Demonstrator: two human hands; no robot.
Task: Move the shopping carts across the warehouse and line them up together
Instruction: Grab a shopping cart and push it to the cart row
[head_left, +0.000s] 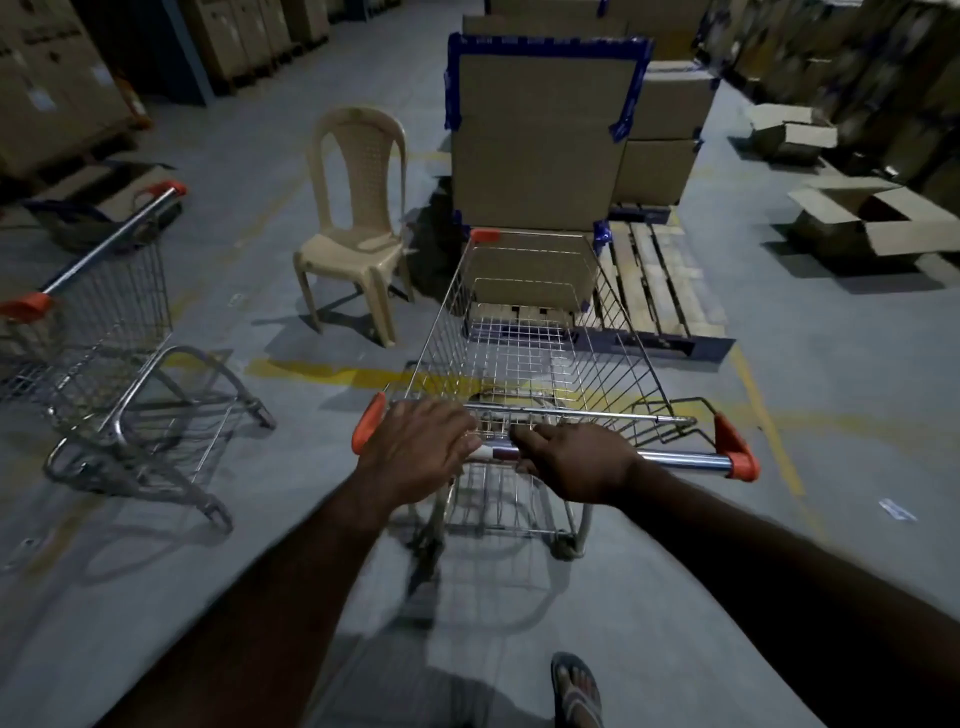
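Steel parked cart (104, 322): far left, well apart from ours, angled across the floor.
Chair (353, 223): ahead, between the two carts.
Left hand (415, 452): fingers curled over the handle (675, 458), near its orange left end.
Our cart (524, 343): straight ahead of us, nose near the taped box (540, 145).
Right hand (576, 462): wrapped round the handle just beside the left hand; the bar's right half is bare.
Step in hand: we judge a wider grip steers better; swing the nose left, pass short of the chair, roll in slowly alongside the parked cart.
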